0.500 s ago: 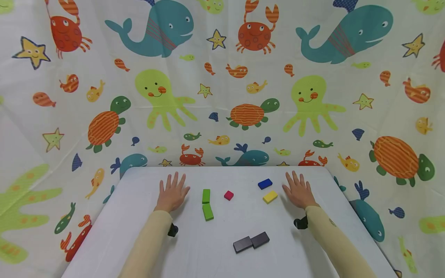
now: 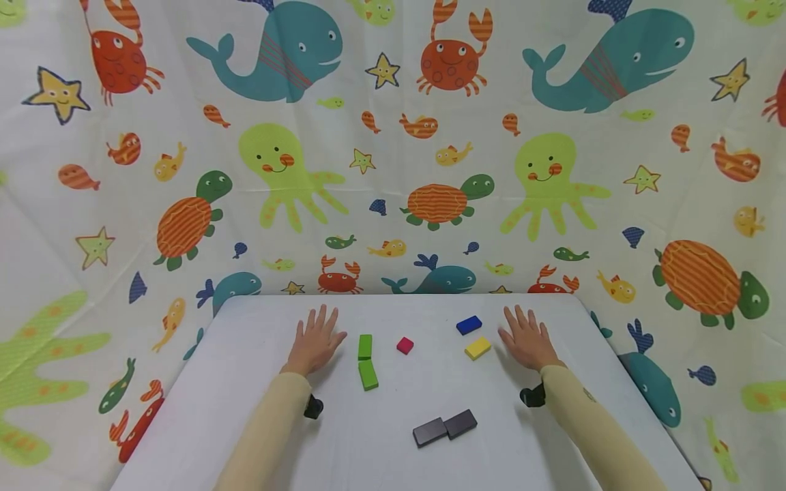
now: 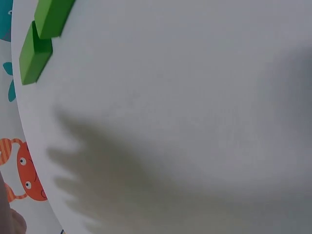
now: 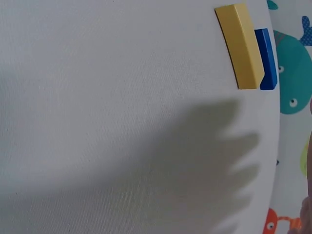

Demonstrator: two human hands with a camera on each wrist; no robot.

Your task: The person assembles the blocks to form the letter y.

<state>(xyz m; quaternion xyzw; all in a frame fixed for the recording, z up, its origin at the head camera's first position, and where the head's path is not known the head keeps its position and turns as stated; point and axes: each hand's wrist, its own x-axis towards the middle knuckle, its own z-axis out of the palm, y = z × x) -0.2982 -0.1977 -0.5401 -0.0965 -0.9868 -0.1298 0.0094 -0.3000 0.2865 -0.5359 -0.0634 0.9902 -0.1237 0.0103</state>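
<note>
My left hand (image 2: 314, 343) is held over the table with its fingers spread and nothing in it. Just to its right lie two green blocks (image 2: 365, 346), end to end with a slight bend; both show in the left wrist view as green blocks (image 3: 35, 58) at the upper left. My right hand (image 2: 528, 339), also spread and holding nothing, is over the table's right side. Nearest to it are a yellow block (image 2: 477, 348) and a blue block (image 2: 469, 325). The right wrist view shows the yellow block (image 4: 240, 46) beside the blue one, with the hand's shadow below.
A small red block (image 2: 404, 346) lies between the green and yellow ones. Two dark grey blocks (image 2: 445, 428) sit corner to corner nearer the front of the white table (image 2: 393, 464). Behind the table hangs a cloth (image 2: 393, 198) printed with sea animals.
My left hand has moved a little to the right, closer to the green blocks. The right hand and the blocks stay where they were.
</note>
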